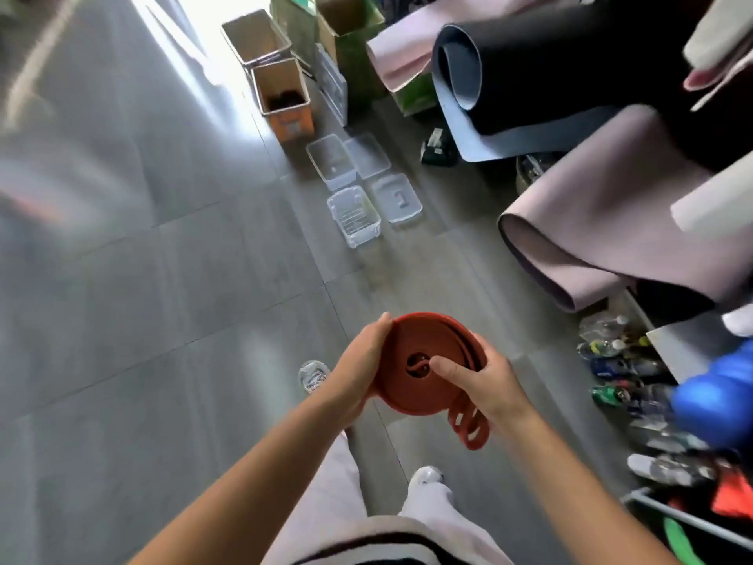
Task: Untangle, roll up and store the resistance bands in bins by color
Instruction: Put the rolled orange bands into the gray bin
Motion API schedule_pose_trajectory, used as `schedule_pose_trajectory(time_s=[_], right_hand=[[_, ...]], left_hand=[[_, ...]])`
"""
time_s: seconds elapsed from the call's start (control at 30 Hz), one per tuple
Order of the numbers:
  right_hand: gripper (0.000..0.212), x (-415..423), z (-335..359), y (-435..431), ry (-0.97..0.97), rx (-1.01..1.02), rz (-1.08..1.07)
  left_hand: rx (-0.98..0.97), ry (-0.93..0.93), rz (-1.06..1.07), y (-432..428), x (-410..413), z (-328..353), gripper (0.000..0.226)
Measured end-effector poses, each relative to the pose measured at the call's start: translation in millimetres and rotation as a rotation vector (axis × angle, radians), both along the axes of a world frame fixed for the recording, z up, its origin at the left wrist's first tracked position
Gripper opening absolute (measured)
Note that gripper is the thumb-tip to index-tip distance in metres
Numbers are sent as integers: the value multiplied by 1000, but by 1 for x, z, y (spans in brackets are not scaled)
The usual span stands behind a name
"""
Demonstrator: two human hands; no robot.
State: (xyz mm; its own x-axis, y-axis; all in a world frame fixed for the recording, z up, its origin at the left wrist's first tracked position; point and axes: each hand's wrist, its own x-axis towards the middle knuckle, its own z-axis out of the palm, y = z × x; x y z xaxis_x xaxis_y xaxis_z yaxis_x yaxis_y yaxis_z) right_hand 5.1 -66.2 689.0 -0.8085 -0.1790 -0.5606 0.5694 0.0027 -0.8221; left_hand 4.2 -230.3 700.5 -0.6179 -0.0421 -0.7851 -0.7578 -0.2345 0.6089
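Note:
A red resistance band [411,395] is wound into a flat coil, held in front of me above the grey floor. My left hand [360,360] cups the coil's left edge, fingers curled round its rim. My right hand [485,379] grips the right side, with the thumb pressed on the coil's face near the centre hole. A loose looped end [468,428] hangs below the coil. Clear plastic bins [353,222] stand on the floor further ahead, with two lids [397,197] lying beside them.
Cardboard boxes [285,99] stand beyond the bins. Rolled pink and black mats [603,246] fill the right side. Bottles [627,373] and a blue object [717,397] lie along the right. A grey bin [652,509] with red and green things sits at lower right. A clear bottle [313,376] stands by my left hand.

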Motion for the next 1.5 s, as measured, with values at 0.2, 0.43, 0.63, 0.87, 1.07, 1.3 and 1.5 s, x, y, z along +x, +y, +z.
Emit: schedule_pose_trajectory(time_s=[0.2, 0.43, 0.63, 0.87, 1.07, 1.3, 1.5], right_hand=[[69, -85, -9, -130, 28, 36, 49], [47, -195, 10, -299, 84, 13, 85], [48, -291, 9, -391, 81, 9, 70], [53, -461, -18, -508, 87, -19, 107], [54, -625, 16, -626, 180, -30, 218], [54, -791, 1, -748, 198, -17, 120], [46, -921, -10, -852, 132, -55, -49]], left_hand=[[-10, 16, 23, -134, -70, -2, 45], [0, 87, 68, -305, -173, 24, 57], [-26, 44, 119, -394, -271, 10, 45], [-77, 21, 144, -507, -440, 1, 40], [-57, 102, 309, -625, -585, 23, 50], [-48, 112, 163, -753, -759, 3, 57], [-108, 195, -145, -862, -917, -1, 36]])
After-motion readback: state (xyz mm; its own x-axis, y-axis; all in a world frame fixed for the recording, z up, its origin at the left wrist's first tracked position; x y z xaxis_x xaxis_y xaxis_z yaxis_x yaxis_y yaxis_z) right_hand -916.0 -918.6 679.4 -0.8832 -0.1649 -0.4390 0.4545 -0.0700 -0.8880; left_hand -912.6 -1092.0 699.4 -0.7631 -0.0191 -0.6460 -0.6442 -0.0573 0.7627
